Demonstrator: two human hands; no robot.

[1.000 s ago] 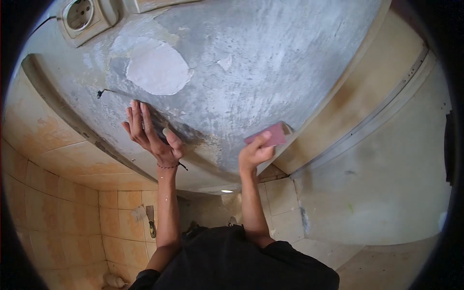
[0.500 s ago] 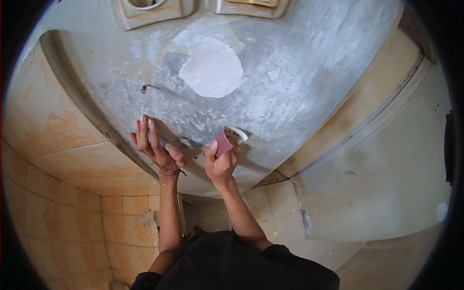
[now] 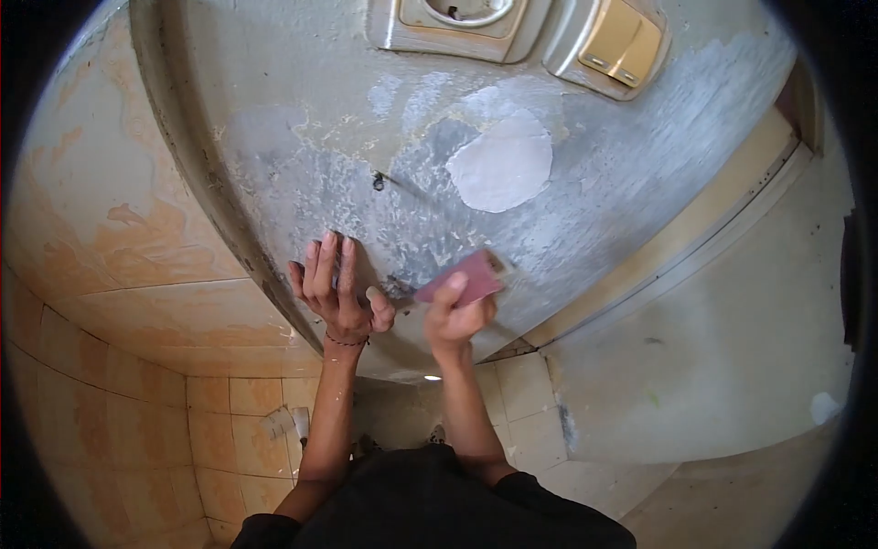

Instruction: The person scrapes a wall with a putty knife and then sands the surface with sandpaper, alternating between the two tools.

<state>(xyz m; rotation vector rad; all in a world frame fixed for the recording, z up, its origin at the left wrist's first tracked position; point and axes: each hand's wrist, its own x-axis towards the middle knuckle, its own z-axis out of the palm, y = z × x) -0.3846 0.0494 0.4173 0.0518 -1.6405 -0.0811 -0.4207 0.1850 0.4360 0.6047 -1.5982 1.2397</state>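
Observation:
My right hand (image 3: pixel 460 320) grips a folded piece of reddish sandpaper (image 3: pixel 468 277), thumb on its near face, close against the grey wall (image 3: pixel 631 174). To its left, my left hand (image 3: pixel 340 285) rests on the same wall with fingers stretched upward and thumb out to the side. Above the hands the plaster is rough and patchy. A smooth white filler patch (image 3: pixel 502 162) lies above the sandpaper. A small dark hook or nail (image 3: pixel 379 181) sticks out of the wall above my left hand.
At the top of the wall are a round socket (image 3: pixel 457 20) and a double light switch (image 3: pixel 624 44). Orange-marbled tiles (image 3: pixel 137 229) border the left side. A pale door (image 3: pixel 695 366) stands at the right. A scraper-like tool (image 3: pixel 301 423) lies low by my left forearm.
The view has shifted, so the socket and switch show more fully. My right hand has turned the sandpaper flatter toward the wall. My left hand keeps its place on the wall.

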